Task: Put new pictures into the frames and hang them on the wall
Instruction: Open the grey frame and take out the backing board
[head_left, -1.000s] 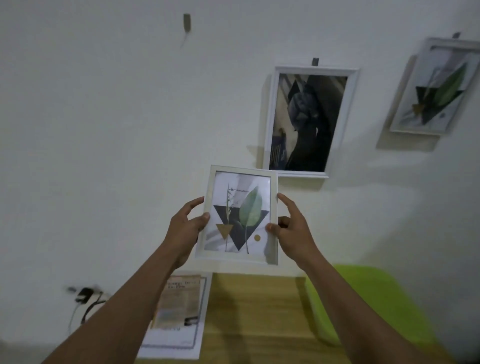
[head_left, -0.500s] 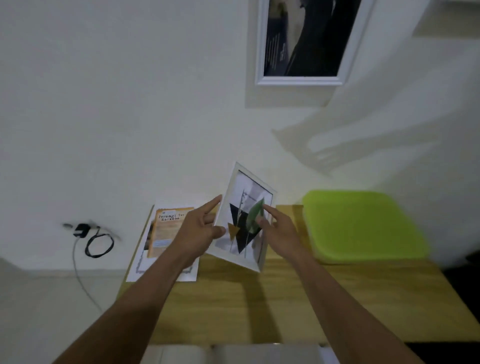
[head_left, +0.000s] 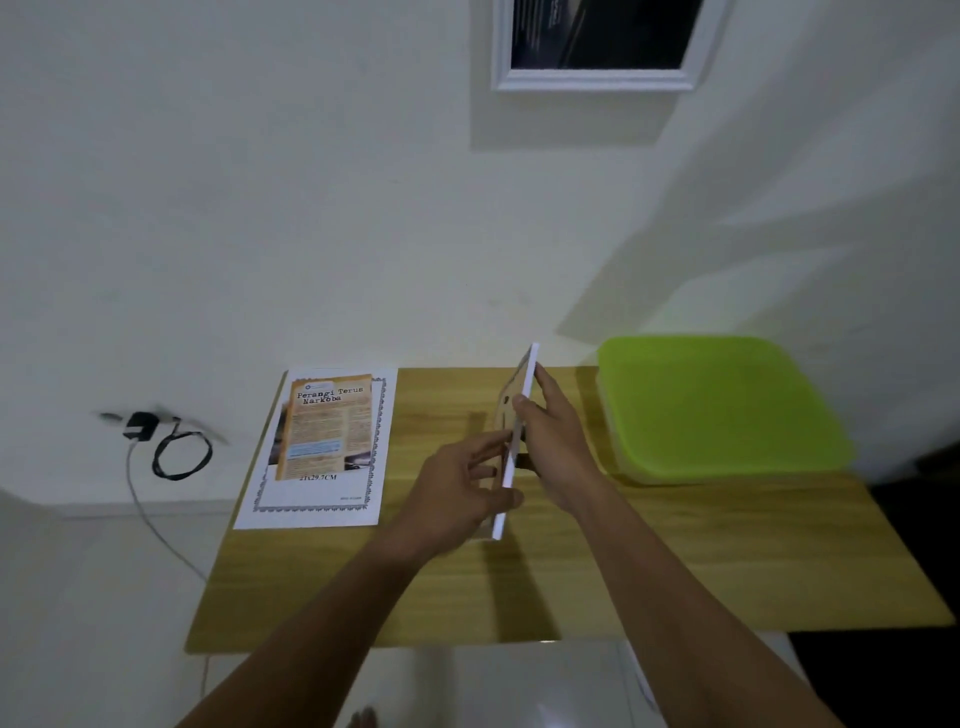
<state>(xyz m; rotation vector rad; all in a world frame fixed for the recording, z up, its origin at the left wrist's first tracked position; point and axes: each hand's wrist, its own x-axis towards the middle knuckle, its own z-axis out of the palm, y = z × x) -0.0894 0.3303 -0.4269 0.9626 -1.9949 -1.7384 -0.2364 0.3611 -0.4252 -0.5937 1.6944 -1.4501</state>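
Observation:
A small white picture frame is held edge-on above the wooden table, its brown back turned to the left. My left hand grips its lower left side. My right hand holds its right side, thumb over the white edge. The picture side is hidden from view. A printed poster sheet with an orange leaflet picture lies flat at the table's left end. On the wall above hangs a white frame with a dark picture, cut off at the top.
A lime green lidded box sits at the table's right back corner. A black charger with a coiled cable hangs at the wall on the left. White floor shows below the table's near edge.
The view has dropped from the wall to the table. Both hands have lowered the small frame and turned it from facing me to edge-on, with its back to the left.

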